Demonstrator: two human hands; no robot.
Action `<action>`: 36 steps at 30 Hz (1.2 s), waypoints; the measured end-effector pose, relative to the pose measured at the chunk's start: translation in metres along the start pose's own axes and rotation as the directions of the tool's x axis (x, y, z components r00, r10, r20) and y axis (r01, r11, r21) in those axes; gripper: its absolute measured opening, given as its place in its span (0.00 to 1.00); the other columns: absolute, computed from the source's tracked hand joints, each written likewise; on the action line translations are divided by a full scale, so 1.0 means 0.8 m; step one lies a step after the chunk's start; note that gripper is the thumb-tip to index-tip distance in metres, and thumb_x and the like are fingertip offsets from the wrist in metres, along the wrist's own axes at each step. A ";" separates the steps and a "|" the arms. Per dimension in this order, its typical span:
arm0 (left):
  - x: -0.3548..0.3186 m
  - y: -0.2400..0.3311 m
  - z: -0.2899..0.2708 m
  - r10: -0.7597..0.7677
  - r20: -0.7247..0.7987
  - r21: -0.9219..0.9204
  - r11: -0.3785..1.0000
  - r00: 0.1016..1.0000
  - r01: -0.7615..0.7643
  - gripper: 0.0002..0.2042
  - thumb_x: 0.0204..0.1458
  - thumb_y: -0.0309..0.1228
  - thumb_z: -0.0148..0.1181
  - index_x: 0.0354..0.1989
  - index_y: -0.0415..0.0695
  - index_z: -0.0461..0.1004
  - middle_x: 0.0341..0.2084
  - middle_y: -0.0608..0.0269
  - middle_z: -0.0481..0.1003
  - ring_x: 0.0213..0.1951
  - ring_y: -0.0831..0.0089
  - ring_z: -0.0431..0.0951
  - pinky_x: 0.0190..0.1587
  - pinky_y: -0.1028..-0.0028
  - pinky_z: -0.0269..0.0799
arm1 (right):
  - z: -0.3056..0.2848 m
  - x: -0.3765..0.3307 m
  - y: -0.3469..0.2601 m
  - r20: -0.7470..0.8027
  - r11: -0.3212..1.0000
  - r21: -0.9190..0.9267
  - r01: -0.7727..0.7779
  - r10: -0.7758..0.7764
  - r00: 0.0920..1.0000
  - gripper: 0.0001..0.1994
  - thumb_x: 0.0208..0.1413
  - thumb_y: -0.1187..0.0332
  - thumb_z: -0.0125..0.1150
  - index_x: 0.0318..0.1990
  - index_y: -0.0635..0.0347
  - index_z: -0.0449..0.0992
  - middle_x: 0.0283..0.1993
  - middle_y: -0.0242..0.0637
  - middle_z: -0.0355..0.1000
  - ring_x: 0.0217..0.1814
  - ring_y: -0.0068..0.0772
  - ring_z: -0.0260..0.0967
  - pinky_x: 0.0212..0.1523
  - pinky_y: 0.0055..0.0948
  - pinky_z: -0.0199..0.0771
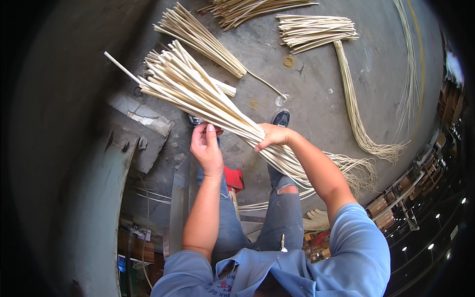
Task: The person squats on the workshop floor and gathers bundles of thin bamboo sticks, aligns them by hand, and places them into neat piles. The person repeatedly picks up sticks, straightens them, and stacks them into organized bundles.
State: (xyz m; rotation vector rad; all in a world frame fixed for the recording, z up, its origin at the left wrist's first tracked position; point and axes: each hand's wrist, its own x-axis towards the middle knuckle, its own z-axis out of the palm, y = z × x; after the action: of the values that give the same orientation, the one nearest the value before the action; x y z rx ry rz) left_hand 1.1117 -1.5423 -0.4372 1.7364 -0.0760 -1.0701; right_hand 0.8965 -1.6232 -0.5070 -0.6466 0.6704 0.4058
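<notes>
A thick bundle of pale rattan canes lies slantwise across in front of me, its cut ends fanned out at the upper left. My right hand is wrapped round the middle of this bundle, thumb on the near side. Beyond that hand the long thin ends trail down to the right. At the bundle's lower edge my left hand is closed, thumb up and fingers curled by the canes; what it pinches is hidden. One cane sticks out past the others.
More cane bundles lie on the concrete floor ahead. A long bundle runs down at the right. Yellow bands lie between them. Left of my legs stand a pale board and a broken slab; a red object sits between my knees.
</notes>
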 end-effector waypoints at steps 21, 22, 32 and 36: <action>0.021 0.036 -0.010 0.005 0.180 -0.061 0.998 0.984 0.006 0.13 0.62 0.25 0.61 0.53 0.33 0.72 0.44 0.56 0.78 0.43 0.71 0.79 0.47 0.69 0.78 | -0.002 -0.006 -0.001 0.065 0.993 -0.047 0.104 -0.100 0.993 0.42 0.39 0.62 0.80 0.64 0.63 0.67 0.59 0.40 0.73 0.62 0.32 0.66 0.64 0.33 0.65; 0.021 0.038 -0.010 -0.003 0.188 -0.061 0.998 0.982 0.014 0.13 0.62 0.25 0.61 0.53 0.33 0.72 0.44 0.56 0.78 0.42 0.71 0.79 0.47 0.69 0.78 | -0.003 -0.006 -0.001 0.062 0.994 -0.057 0.091 -0.087 0.994 0.42 0.39 0.62 0.80 0.64 0.63 0.67 0.59 0.40 0.73 0.62 0.32 0.66 0.64 0.33 0.65; -0.020 0.029 -0.024 -0.142 0.271 0.051 0.990 0.952 0.133 0.12 0.61 0.24 0.61 0.51 0.34 0.74 0.44 0.58 0.78 0.44 0.72 0.79 0.50 0.69 0.77 | -0.007 -0.001 0.008 0.134 0.997 -0.005 0.075 -0.074 0.988 0.44 0.39 0.56 0.83 0.62 0.64 0.65 0.57 0.41 0.72 0.63 0.32 0.65 0.65 0.33 0.63; -0.046 0.012 -0.007 -0.241 0.266 0.108 0.970 0.933 0.219 0.13 0.59 0.22 0.64 0.52 0.36 0.75 0.45 0.61 0.78 0.45 0.75 0.77 0.51 0.73 0.75 | -0.010 -0.001 0.016 0.179 0.996 0.086 0.020 -0.035 0.983 0.49 0.37 0.57 0.83 0.67 0.63 0.61 0.64 0.38 0.68 0.67 0.30 0.60 0.69 0.32 0.58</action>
State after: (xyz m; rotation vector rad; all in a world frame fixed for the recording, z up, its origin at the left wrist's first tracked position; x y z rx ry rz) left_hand 1.0978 -1.5239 -0.4068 1.6814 -0.0913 -1.4992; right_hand 0.8852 -1.6193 -0.5165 -0.5321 0.5023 0.4033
